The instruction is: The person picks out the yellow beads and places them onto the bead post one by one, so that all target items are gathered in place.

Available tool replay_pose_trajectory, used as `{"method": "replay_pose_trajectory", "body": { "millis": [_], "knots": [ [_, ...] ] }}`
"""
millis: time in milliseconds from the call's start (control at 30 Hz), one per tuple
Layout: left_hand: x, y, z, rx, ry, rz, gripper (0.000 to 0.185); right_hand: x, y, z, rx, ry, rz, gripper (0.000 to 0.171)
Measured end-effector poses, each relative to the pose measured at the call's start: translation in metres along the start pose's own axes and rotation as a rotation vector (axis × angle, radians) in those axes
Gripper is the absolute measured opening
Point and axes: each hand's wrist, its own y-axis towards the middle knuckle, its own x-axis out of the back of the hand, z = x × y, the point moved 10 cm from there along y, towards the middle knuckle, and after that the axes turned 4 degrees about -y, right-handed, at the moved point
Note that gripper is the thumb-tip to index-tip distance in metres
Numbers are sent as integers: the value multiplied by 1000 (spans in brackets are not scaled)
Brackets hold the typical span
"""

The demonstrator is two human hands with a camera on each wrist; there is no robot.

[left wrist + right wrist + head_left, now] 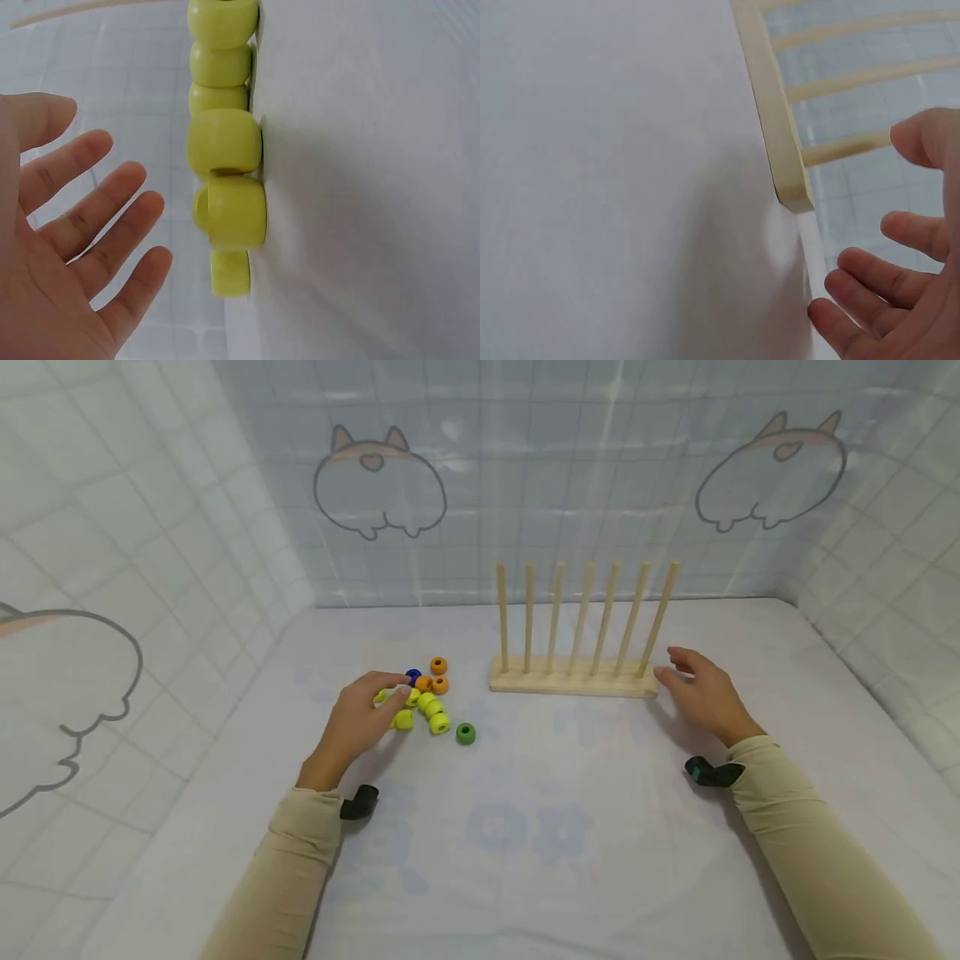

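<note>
I'm watching left hand (358, 717) hovering over yellow beads (225, 142) on tabletop (570, 827), fingers (112, 187) spread, gripping nothing; right hand (701, 693) waiting open beside peg rack (573, 681), not touching. Risk I'm judging: sweeping fingers nudging round beads, sending them rolling toward green bead (466, 733); right hand bumping rack, tipping pegs

Sleeves: 2 long beige sleeves, snug, creased at the cuffs, reaching each wrist.
Left hand (358, 720): bare, no rings or glove.
Right hand (702, 693): bare, likewise unadorned.
Wrist cameras: 1 small black unit under each cuff, left (359, 802) and right (712, 772).
</note>
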Motion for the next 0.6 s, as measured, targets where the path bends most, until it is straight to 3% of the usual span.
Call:
{"method": "replay_pose_trajectory", "body": {
  "millis": [233, 600],
  "knots": [
    [7, -7, 10, 30, -52, -40, 42, -4, 2, -2, -32, 106, -61, 65],
    [18, -9, 29, 60, -103, -89, 43, -15, 3, 10, 35, 201, -31, 61]
  ]
}}
